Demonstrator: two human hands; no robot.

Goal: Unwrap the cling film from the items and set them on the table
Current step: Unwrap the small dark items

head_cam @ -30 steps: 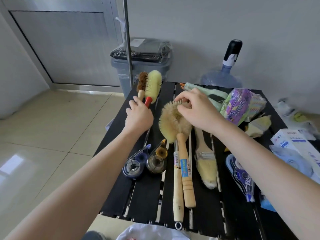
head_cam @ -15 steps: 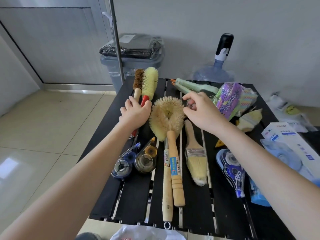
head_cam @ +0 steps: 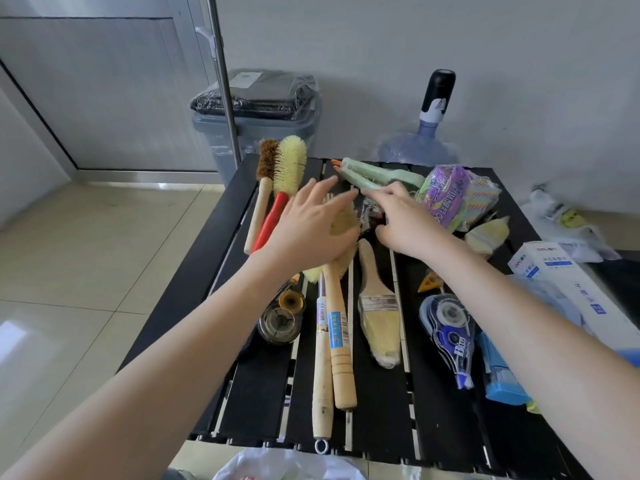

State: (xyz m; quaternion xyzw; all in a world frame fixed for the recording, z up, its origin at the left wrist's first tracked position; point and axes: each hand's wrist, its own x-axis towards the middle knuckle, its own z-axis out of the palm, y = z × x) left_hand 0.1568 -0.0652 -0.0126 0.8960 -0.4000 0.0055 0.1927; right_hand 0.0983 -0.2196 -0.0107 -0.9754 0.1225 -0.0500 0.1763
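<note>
left hand (head_cam: 308, 230): fingers spread, over round brush (head_cam: 341, 233) | right hand (head_cam: 405, 220): beside brush, grip unclear, perhaps pinching film | bench (head_cam: 381, 403)

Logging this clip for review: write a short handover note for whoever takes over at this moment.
Left hand: open, fingers spread over the round brush, holding nothing.
Right hand: fingers reach toward a small dark packet; grip unclear.
Two bottle brushes, paintbrush and correction tape lie on the slatted table.
Done: cannot tell which are unwrapped.
Left: check each for film, strip it.
</note>
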